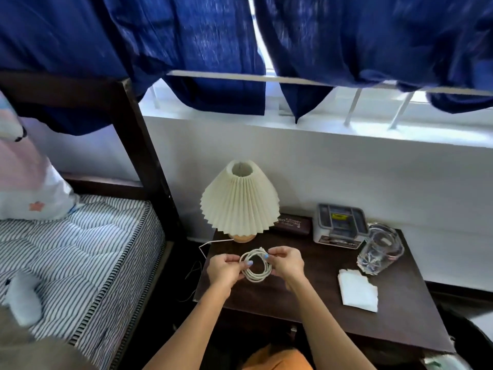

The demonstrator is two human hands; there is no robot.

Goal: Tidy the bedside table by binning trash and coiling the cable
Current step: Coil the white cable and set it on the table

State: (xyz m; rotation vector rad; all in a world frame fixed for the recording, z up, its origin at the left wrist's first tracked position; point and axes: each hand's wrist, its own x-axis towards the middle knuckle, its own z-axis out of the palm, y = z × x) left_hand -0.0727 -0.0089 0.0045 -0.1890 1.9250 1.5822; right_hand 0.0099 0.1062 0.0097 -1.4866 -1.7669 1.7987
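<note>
Both hands' (224, 271) grip: white, neatly looped cable (256, 267)

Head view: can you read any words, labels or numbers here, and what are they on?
Nothing reads cleanly.
Dark case behind the lamp: pale lettering, too blurred to read.
Grey box: yellow label on top, dark label strip along its front, both too small to read.
Tissue, glass, cable: no text visible.

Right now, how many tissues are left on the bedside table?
1: a white tissue lying flat near the table's right side, just in front of the glass. Others may be hidden.
</note>
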